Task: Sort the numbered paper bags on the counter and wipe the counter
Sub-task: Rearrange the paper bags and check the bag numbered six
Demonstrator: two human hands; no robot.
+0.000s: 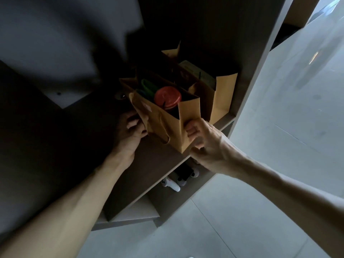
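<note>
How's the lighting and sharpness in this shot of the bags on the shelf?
Head view: dim and underexposed, left side nearly black; front paper bag and right hand are best lit; left hand is shadowed; upper left is smeared; wide-angle lens bends the shelf edges.

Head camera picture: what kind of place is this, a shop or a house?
Probably a shop's or café's pickup shelf, though I can't be sure. Two brown paper bags stand on a dark shelf, and the near one holds a cup with a red lid, like a takeaway order.
</note>
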